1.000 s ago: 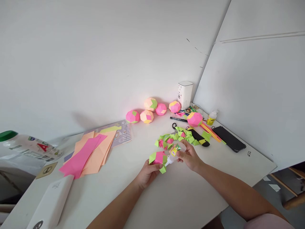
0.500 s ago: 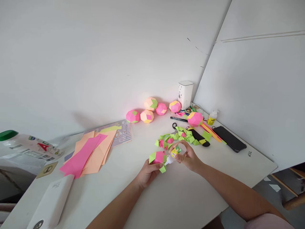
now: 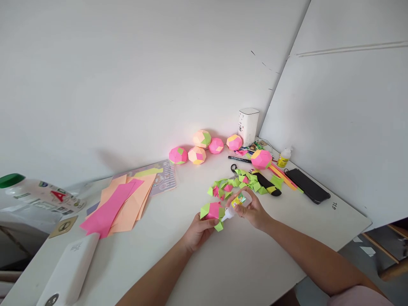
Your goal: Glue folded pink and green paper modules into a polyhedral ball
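Observation:
My left hand (image 3: 198, 231) is closed around a partly built pink and green folded paper piece (image 3: 211, 211), held just above the white table (image 3: 242, 263). My right hand (image 3: 253, 211) grips a small glue bottle (image 3: 237, 203) with a yellow-green label, tilted so its white nozzle points down-left and meets the paper piece. Just behind the hands lies a pile of green and pink folded paper units (image 3: 237, 182).
Several finished pink and orange paper balls (image 3: 197, 154) line the wall, one more (image 3: 260, 159) near a second glue bottle (image 3: 283, 157). A white cup (image 3: 247, 126), pen, scissors, phone (image 3: 306, 185), pink and orange sheets (image 3: 121, 204), a white box (image 3: 68, 272) and a bottle (image 3: 35, 193) surround them.
The glue bottle in my right hand has tilted a little and shifted slightly right. The paper piece and my left hand have barely moved.

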The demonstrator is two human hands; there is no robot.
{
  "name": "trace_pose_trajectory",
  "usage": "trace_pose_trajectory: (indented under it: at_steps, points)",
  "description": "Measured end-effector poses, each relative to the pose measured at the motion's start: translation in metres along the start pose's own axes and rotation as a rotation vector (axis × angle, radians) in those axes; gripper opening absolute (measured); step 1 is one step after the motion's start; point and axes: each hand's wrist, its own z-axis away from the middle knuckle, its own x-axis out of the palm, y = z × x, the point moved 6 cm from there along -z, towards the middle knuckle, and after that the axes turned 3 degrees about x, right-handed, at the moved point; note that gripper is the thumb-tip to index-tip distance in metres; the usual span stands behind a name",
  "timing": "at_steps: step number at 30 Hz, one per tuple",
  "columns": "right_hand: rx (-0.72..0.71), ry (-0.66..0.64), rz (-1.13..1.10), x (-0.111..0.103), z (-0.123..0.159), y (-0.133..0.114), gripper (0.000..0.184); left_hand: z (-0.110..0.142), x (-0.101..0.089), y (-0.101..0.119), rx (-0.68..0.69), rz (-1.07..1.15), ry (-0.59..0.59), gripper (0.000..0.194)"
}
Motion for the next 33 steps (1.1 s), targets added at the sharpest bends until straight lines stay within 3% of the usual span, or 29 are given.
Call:
trace_pose_trajectory:
  at_steps: [16, 33]
  points:
    - [0.044, 0.048, 0.006, -0.0037, -0.0015, 0.0024, 0.032, -0.0004, -0.0003, -0.0001, -0.006, -0.009, -0.002, 0.026]
    - [0.033, 0.049, 0.027, -0.0024, -0.0005, 0.0002, 0.032, 0.0013, -0.0002, 0.0006, -0.014, -0.039, 0.012, 0.034]
